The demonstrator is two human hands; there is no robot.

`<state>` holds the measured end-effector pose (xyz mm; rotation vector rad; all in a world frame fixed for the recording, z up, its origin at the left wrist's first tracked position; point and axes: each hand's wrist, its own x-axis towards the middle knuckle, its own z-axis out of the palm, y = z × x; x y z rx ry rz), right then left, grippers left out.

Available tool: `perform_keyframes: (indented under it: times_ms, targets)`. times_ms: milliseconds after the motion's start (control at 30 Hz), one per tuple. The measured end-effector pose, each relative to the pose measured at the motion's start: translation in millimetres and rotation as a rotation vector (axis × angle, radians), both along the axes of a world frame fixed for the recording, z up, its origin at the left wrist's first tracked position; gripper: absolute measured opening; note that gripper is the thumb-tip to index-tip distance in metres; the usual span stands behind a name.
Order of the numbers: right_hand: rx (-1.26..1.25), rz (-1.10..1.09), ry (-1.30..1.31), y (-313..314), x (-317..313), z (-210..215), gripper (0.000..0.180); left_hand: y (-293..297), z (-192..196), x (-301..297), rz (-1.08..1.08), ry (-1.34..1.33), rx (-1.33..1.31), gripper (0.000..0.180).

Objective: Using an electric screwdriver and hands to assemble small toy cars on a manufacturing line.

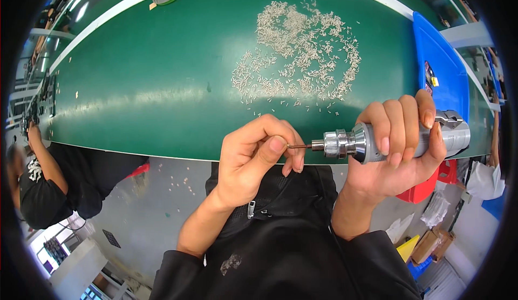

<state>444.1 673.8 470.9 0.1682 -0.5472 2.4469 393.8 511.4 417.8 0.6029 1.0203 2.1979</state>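
Grey rotary tool (pixel 359 142) lay left-right at the green table's (pixel 162 95) near edge, right hand (pixel 396 143) wrapped round its body, left hand (pixel 251 157) pinching the left-pointing bit (pixel 301 146).

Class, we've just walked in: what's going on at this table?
The person's right hand grips a silver hand tool, its nose pointing left. The left hand pinches the thin rod sticking out of that nose. Small pale pieces lie scattered on the green table, a blue tray at its right.
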Motion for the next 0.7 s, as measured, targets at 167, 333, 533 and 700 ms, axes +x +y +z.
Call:
perform_keyframes:
  times_ms: [167, 333, 533, 700]
  targets:
    - [-0.042, 0.014, 0.047, 1, 1, -5, 0.015, -2, 3, 2, 0.018, -0.003, -0.006, 0.023]
    - [-0.046, 0.011, 0.042, 6, -2, -6, 0.015, 4, 1, -2, 0.009, -0.001, -0.028, 0.024]
    - [0.013, 0.009, -0.015, -3, -10, -1, 0.012, -7, 6, -8, 0.042, 0.010, -0.099, 0.023]
    - [0.048, -0.118, -0.097, 10, 16, -9, 0.033, -8, 24, 3, 0.131, 0.253, -0.405, 0.014]
